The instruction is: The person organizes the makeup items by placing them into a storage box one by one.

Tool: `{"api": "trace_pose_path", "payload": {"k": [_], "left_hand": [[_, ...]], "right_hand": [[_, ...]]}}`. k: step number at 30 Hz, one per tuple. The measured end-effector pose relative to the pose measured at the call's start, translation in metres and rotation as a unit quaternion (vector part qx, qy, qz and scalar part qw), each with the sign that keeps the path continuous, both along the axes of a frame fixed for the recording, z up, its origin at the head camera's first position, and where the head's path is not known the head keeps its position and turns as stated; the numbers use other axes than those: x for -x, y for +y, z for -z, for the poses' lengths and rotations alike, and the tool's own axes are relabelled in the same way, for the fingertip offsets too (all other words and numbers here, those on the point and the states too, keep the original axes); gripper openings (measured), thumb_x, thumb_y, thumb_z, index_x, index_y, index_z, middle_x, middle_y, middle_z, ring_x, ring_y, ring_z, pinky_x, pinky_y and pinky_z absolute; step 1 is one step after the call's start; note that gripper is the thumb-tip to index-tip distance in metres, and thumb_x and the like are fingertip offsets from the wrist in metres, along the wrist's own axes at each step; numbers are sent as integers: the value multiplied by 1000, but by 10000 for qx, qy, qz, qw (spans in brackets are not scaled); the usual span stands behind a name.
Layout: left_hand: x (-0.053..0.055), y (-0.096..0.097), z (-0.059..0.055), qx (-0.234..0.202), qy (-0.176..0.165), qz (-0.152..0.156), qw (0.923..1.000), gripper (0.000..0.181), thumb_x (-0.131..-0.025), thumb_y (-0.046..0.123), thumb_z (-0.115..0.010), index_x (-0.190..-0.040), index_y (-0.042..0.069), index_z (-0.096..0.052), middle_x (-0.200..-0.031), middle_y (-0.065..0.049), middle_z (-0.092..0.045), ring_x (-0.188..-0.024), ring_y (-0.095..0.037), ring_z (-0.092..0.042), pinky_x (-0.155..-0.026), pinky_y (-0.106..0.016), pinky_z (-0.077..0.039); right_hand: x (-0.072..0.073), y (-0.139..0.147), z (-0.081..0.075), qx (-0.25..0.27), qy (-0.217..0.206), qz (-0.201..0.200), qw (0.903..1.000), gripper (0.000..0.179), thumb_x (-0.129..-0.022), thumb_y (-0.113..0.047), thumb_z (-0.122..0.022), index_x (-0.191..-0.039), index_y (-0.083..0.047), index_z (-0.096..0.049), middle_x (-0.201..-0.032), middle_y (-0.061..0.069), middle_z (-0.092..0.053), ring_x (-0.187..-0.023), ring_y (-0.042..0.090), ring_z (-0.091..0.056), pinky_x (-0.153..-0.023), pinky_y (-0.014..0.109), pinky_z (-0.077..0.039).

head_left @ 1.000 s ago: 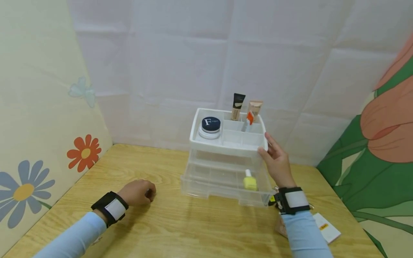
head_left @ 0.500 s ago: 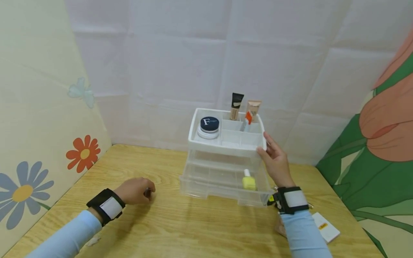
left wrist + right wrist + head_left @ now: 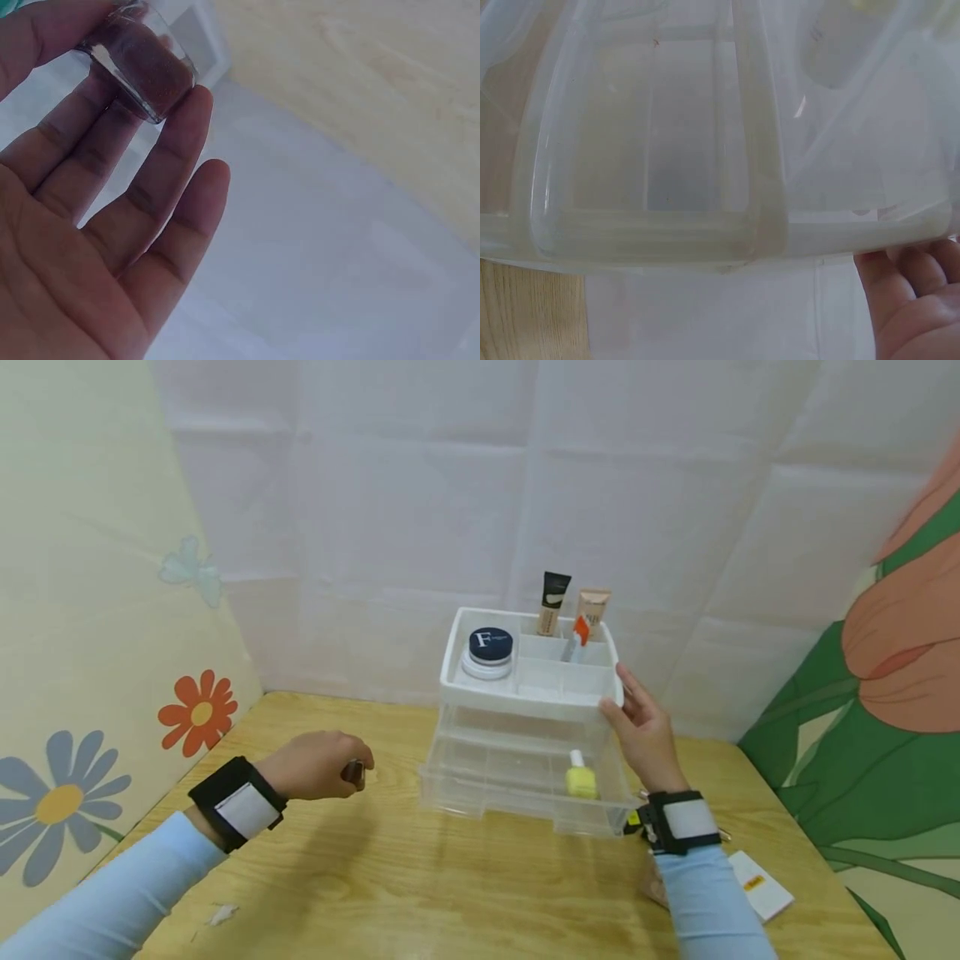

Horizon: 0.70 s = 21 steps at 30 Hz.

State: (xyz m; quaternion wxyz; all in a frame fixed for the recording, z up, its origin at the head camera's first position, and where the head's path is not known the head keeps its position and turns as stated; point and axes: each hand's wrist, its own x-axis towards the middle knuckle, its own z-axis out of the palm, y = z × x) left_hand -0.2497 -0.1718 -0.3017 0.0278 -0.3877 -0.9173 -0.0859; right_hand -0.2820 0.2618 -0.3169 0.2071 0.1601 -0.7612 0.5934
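My left hand (image 3: 318, 766) is raised over the left of the table and pinches a small clear glass bottle of brown nail polish (image 3: 142, 67) between thumb and fingers; its cap end is mostly hidden. To its right stands a clear drawer organizer with a white top tray (image 3: 528, 700). My right hand (image 3: 645, 739) holds the tray's right front corner, thumb on the front and fingers along the side. The organizer's lower drawer (image 3: 495, 802) is pulled out toward me, with a yellow nail polish bottle (image 3: 581, 781) standing in its right part.
In the top tray are a dark-lidded jar (image 3: 489, 652), a black-and-beige tube (image 3: 553, 602), a pink tube (image 3: 592, 610) and an orange-tipped item (image 3: 579, 635). A white box (image 3: 761, 887) lies beside my right sleeve. A white scrap (image 3: 222, 913) lies front left.
My left hand has risen from near the tabletop, moving up and slightly away with the nail polish bottle. My right hand stays at the tray corner. The white scrap has come into full view.
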Motion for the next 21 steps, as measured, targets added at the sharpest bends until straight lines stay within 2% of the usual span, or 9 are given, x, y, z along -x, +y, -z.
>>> {"api": "trace_pose_path", "payload": {"k": [3,9,13,21], "left_hand": [[-2,6,-16,71,94,139,9998,15,-78,2,-75,-91,10,-70,-75,12,-59,-65,-1,-54,-65,-28,-52],[-4,17,-45,133,47,558,9983,16,-78,1,-73,-81,15,-66,-72,12,-55,-65,-3,-50,-60,-24,-46],[-4,25,-64,88,5,886,9960,16,-79,2,-74,-81,15,-66,-74,12,-56,-68,-6,-54,-61,-24,-48],[-8,42,-97,174,-253,996,9946,14,-81,3,-70,-81,16,-66,-75,11,-57,-71,-8,-54,-65,-26,-49]], "right_hand": [[0,1,0,0,-7,25,10000,62,-99,-21,-57,-153,-17,-28,-148,19,-38,-129,37,-45,-89,14,-45],[1,1,0,55,22,-35,10000,62,-99,-20,-57,-153,-16,-28,-149,19,-36,-130,37,-43,-89,15,-45],[1,1,-1,48,17,-6,10000,62,-99,-21,-57,-153,-17,-28,-149,19,-36,-130,37,-43,-88,15,-46],[3,1,0,137,26,-56,9999,63,-98,-19,-58,-153,-13,-28,-149,22,-36,-131,35,-43,-89,15,-45]]}}
